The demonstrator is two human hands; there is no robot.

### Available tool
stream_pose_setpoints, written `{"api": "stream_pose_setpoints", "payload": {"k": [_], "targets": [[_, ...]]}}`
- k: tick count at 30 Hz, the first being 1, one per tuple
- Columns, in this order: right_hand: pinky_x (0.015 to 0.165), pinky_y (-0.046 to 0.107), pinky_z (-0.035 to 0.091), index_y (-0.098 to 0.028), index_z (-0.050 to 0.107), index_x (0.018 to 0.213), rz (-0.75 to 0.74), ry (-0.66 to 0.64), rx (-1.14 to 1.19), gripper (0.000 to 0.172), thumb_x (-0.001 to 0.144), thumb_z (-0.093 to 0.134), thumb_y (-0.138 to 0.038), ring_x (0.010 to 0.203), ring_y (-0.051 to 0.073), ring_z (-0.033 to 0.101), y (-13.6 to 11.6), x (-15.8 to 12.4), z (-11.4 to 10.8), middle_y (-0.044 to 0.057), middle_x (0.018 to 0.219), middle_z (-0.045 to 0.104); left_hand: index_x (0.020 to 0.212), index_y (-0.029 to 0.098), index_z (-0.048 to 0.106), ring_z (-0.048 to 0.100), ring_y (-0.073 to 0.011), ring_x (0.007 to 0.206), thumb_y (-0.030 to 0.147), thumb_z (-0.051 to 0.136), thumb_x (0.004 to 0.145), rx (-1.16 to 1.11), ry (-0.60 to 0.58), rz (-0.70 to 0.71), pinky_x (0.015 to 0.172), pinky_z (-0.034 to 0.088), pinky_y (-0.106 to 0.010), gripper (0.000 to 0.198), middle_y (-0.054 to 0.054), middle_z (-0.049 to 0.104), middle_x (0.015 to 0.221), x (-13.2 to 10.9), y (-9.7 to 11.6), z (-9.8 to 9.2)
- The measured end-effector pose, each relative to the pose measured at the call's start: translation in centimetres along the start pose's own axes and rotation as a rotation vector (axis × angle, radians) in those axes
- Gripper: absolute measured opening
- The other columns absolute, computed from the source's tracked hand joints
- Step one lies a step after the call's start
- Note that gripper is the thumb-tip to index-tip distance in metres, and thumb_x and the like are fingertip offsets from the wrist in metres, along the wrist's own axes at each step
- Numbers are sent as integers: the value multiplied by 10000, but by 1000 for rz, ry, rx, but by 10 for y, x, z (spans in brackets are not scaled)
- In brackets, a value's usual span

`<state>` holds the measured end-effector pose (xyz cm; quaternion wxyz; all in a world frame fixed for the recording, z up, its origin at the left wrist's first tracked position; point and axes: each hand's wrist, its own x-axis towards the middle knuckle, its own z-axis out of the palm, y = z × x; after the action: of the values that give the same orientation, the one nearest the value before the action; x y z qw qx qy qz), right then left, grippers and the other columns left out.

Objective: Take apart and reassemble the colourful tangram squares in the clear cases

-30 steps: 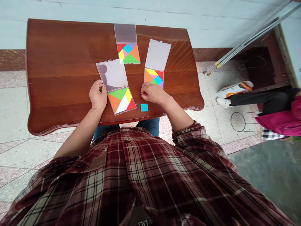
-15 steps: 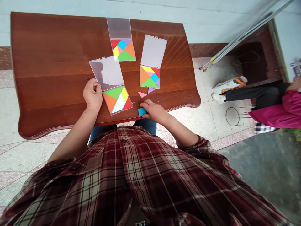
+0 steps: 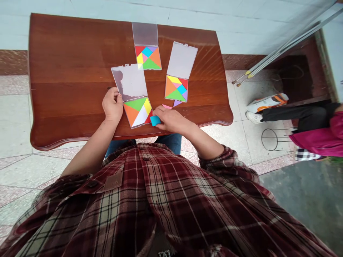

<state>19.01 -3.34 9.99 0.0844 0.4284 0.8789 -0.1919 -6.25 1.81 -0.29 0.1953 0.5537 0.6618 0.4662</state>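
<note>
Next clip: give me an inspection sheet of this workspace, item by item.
Surface: polished brown wooden table.
Job's things: three open clear cases holding coloured tangram pieces; a loose blue square.
Clutter: a loose pink triangle and purple triangle below the right case.
Hands: left hand at the near case's lid edge; right hand on the blue square.
Cables: nothing seen on the table.
Surroundings: tiled floor, metal rods, a person in a pink top at right.

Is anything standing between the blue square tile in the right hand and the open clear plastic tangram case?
Nothing visible does: the blue square tile, held by the right hand, sits right at the edge of the open clear plastic case, beside its red piece.
</note>
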Motion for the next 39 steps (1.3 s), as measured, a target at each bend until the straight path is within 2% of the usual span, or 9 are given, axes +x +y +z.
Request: {"api": "stream_pose_setpoints", "payload": {"k": [3,7,11,16,20,23,32,36,39], "targets": [[732,310,395,-155,550,1224,-98,-63,-59,374,854,612,-151,995,220,582,-13,31,-14,126,1286,537,942,211,586,659,-154,794,260,576,849,-22,-10,4,888,538,-336,105,-10,655,846,0,-2,2],[711,300,384,-158,584,1191,-211,-159,-165,369,831,617,-81,929,195,582,-23,59,-22,110,1223,561,921,215,585,657,-150,778,330,581,863,-38,-14,24,886,540,-334,129,-6,647,836,-1,-5,3],[686,291,375,-165,619,1133,-301,-229,-230,311,837,608,-67,886,177,572,-27,67,-24,105,1192,575,914,216,589,659,-152,787,326,589,853,-40,-7,23,902,537,-347,126,-1,646,829,-2,-5,4],[697,296,371,-178,636,1125,-315,-200,-156,298,894,499,-50,884,168,579,-22,65,-27,93,1190,586,917,214,593,660,-158,803,269,574,847,-53,-32,4,898,538,-334,91,-19,661,849,-3,0,2],[746,296,385,-219,601,1217,-251,-110,-69,384,872,523,-68,969,181,579,-8,61,-25,58,1256,576,921,213,591,661,-161,816,276,571,851,-74,-37,3,914,538,-335,95,-20,663,854,-3,0,2],[749,292,379,-207,620,1177,-183,-95,-60,336,879,523,-87,989,188,570,0,59,-20,61,1219,600,939,213,600,666,-168,849,269,576,849,-74,-38,2,936,535,-349,108,-17,658,855,-2,-3,2],[734,301,377,-189,662,1095,-199,-102,0,281,901,481,-96,935,193,575,-9,60,-9,75,1104,621,969,210,597,674,-169,891,251,582,860,-52,-46,2,958,529,-359,118,-12,650,874,-1,-6,2],[802,322,414,-202,655,1141,-83,71,79,322,880,490,-109,1002,217,582,10,50,-17,80,1186,620,973,209,594,677,-160,867,230,573,854,-28,-32,-1,938,534,-349,123,-5,657,880,-1,-4,0],[844,345,431,-186,656,1134,146,260,111,331,873,465,-113,1006,233,591,42,34,-20,88,1141,650,947,199,591,674,-159,851,193,579,837,-8,-20,-1,906,542,-347,110,-3,665,865,0,-4,0]]}}
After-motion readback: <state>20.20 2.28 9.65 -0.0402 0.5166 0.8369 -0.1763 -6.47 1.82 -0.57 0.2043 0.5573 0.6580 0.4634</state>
